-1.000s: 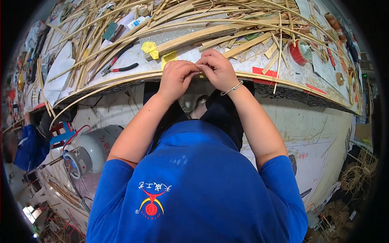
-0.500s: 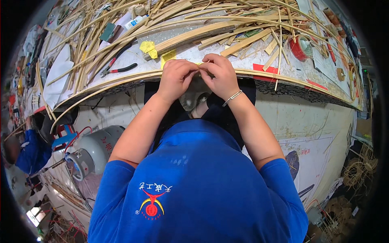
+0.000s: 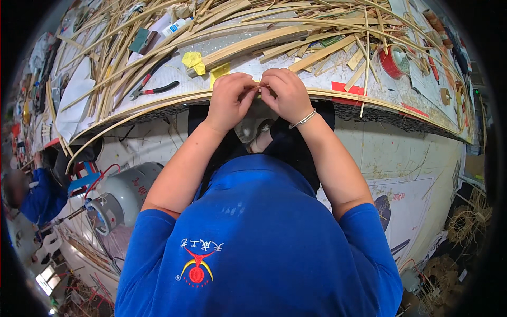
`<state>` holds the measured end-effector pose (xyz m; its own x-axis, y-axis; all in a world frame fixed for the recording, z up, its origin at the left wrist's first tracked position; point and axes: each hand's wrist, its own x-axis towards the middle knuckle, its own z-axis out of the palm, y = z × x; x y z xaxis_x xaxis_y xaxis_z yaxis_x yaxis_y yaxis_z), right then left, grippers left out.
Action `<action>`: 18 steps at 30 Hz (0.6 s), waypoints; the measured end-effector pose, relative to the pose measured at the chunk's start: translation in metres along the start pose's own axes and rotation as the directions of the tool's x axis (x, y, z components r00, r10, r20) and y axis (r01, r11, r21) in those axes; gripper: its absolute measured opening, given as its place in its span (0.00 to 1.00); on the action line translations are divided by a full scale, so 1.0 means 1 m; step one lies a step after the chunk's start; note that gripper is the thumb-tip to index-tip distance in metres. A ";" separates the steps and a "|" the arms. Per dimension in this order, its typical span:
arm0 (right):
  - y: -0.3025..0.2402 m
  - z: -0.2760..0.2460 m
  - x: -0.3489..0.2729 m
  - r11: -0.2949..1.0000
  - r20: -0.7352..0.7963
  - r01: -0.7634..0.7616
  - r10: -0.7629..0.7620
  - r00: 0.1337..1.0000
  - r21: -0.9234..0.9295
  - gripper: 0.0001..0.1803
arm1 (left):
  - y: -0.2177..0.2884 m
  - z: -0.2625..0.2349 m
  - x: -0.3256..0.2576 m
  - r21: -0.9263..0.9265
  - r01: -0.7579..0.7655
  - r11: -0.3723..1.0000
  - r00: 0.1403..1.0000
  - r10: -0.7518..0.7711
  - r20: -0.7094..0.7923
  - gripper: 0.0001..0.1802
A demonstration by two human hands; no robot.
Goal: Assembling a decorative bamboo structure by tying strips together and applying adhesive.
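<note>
Both hands pinch together at the near edge of the bench: the left hand (image 3: pixel 231 100) and the right hand (image 3: pixel 287 95) meet fingertip to fingertip, each grip clenched on a thin pale bamboo strip (image 3: pixel 158 103) that runs in a long curve along that near edge. What passes between the fingertips themselves is too small to make out. A silver bracelet (image 3: pixel 304 119) circles the right wrist.

On the white-topped bench (image 3: pixel 296 74), just beyond the hands, lies a crumpled yellow paper scrap (image 3: pixel 194 61). Toward the left edge rest red-handled pliers (image 3: pixel 153 90), and a heap of loose split bamboo slats (image 3: pixel 253 31) covers the far part of the bench. A red tape roll (image 3: pixel 393 61) sits toward the right edge, well apart from the hands.

Below the bench, on the floor to the left, stands a grey gas cylinder (image 3: pixel 127 190). Further left, another person in a blue sleeve (image 3: pixel 37 198) is at work.
</note>
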<state>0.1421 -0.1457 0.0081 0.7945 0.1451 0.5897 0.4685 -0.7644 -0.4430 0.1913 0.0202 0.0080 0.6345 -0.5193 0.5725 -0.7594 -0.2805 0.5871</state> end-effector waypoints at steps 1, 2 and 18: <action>0.001 0.000 0.000 1.000 0.004 -0.012 0.012 1.000 0.017 0.09 | -0.001 0.000 0.000 -0.001 0.000 1.000 1.000 0.000 0.001 0.08; 0.001 0.000 0.000 1.000 0.004 -0.014 0.013 1.000 0.017 0.09 | -0.001 0.000 -0.001 0.005 -0.012 1.000 1.000 0.012 0.003 0.08; -0.025 0.007 -0.012 0.970 -0.203 -0.243 0.241 0.949 0.012 0.05 | 0.003 0.001 0.001 -0.009 0.105 0.994 0.994 -0.105 0.021 0.05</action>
<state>0.1242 -0.1238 0.0072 0.7882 -0.1740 0.5903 0.2655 -0.7692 -0.5812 0.1897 0.0179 0.0093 0.7074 -0.5041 0.4955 -0.6871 -0.3258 0.6494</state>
